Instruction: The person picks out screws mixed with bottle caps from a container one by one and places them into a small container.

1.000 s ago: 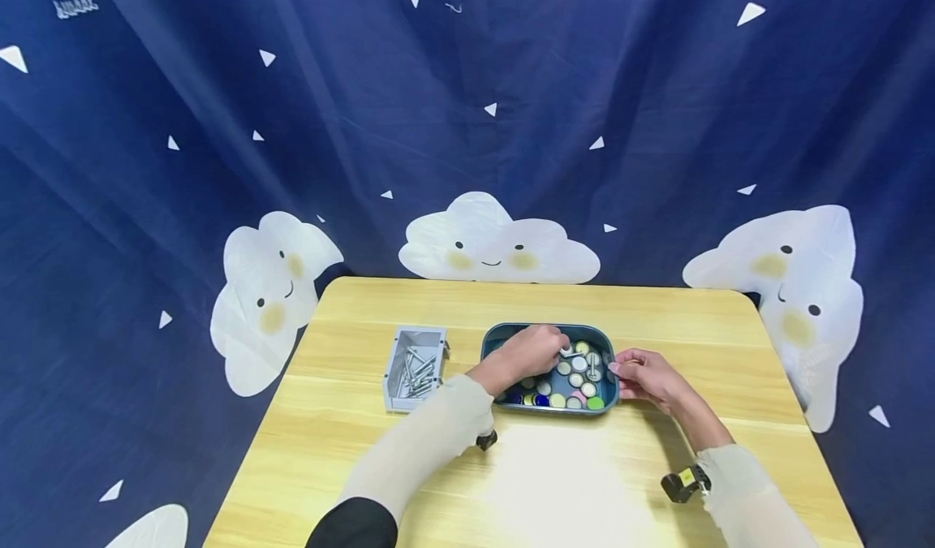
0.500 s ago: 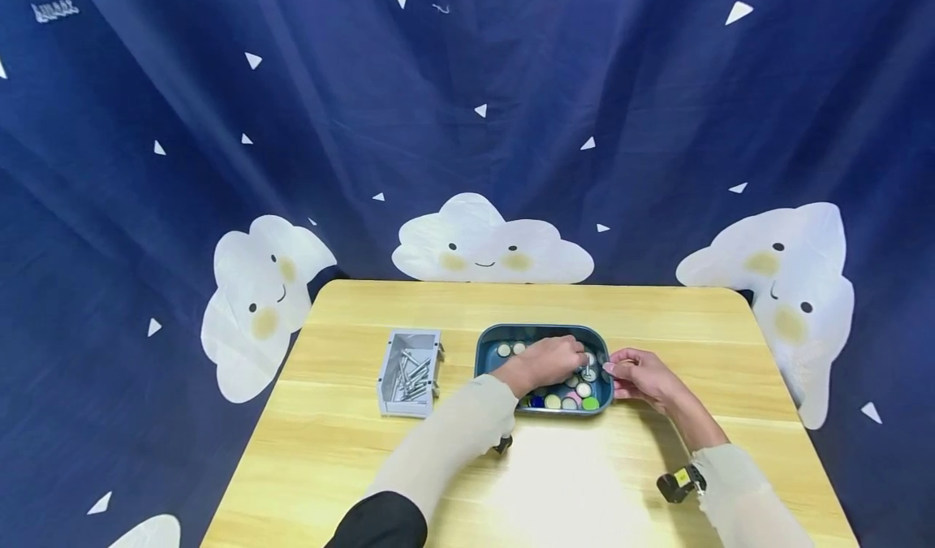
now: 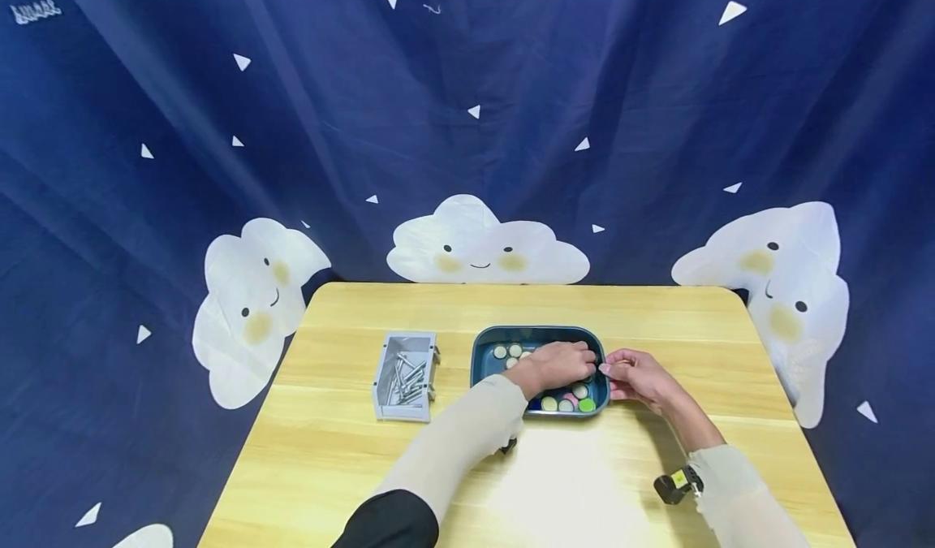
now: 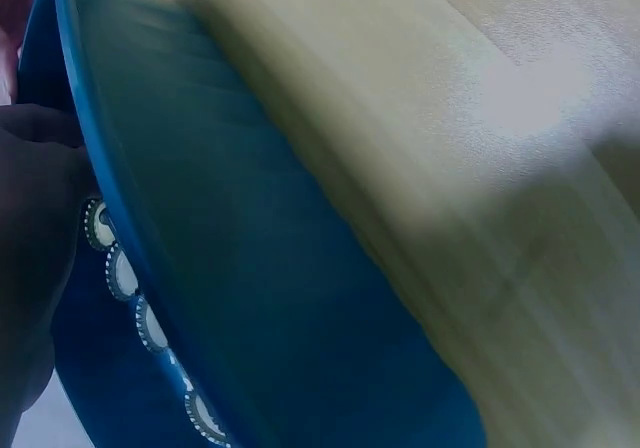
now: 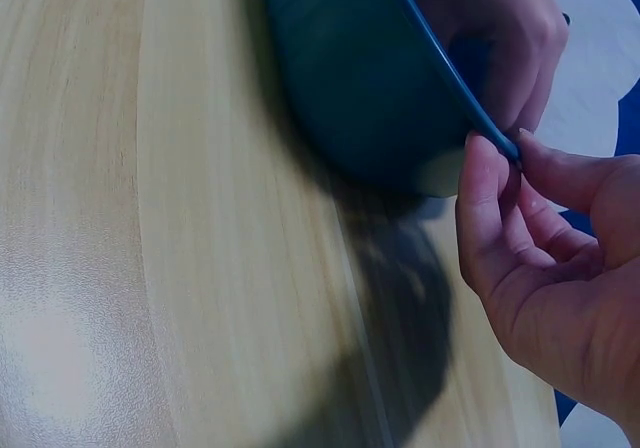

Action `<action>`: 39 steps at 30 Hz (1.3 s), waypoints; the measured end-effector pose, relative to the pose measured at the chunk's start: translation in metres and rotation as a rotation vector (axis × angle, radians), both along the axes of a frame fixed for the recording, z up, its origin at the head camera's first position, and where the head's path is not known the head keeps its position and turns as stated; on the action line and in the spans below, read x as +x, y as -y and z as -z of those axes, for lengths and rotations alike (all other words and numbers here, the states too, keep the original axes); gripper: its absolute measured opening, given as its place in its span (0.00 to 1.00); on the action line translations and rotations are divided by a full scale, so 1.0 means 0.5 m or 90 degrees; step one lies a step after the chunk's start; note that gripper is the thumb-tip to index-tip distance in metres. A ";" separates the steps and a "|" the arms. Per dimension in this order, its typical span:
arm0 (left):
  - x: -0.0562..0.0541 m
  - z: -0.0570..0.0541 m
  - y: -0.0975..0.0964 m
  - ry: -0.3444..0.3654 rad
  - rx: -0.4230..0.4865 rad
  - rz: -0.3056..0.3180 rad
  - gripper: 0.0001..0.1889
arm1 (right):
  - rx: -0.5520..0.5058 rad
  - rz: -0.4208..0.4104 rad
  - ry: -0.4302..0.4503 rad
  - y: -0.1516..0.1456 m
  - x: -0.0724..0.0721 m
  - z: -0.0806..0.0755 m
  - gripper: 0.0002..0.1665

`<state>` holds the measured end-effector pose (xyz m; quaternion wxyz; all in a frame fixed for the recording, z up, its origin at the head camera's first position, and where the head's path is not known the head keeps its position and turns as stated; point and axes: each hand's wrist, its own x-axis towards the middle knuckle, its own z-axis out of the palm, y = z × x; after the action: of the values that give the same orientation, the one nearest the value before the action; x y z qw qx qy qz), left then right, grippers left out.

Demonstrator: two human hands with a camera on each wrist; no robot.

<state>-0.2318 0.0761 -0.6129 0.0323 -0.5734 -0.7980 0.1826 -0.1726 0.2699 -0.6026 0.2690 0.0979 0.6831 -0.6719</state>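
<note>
A dark blue-green tray (image 3: 482, 373) with rounded corners holds several crimped bottle caps (image 4: 121, 273), among them a green one (image 3: 587, 405). Inside its right end, my left hand (image 3: 558, 364) reaches down with bent fingers. The fingertips are hidden by the hand itself and the tray wall (image 4: 250, 248), so I cannot tell whether they hold anything. From outside, my right hand (image 3: 639, 377) pinches the tray's right rim between thumb and fingers. The right wrist view shows this grip, with the right hand (image 5: 560, 258) at the rim and the left hand (image 5: 510, 43) just behind it.
To the left of the tray stands a small grey bin (image 3: 403, 412) with several silver bolts (image 3: 409, 381) lying loose in it. Both rest on a light wooden table (image 3: 307, 418). A dark blue curtain (image 3: 511, 45) with cloud prints hangs behind the table's far edge.
My left hand has moved right inside the tray, from its middle towards the right end, now covering the silver bolts seen there earlier. My right hand keeps its grip on the rim.
</note>
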 end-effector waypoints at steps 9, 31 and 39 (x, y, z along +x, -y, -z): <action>0.001 -0.003 -0.011 -0.038 -0.044 0.035 0.17 | -0.004 0.000 0.000 0.005 0.000 -0.003 0.11; -0.003 -0.031 0.012 0.075 0.031 -0.091 0.08 | 0.038 -0.010 -0.025 0.012 -0.002 -0.007 0.14; -0.008 -0.040 0.061 0.136 0.142 -0.139 0.03 | 0.033 -0.005 -0.029 0.007 0.003 -0.004 0.13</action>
<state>-0.2357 0.0454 -0.5928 -0.0090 -0.4927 -0.8695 0.0336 -0.1710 0.2662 -0.6004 0.2535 0.0864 0.7068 -0.6548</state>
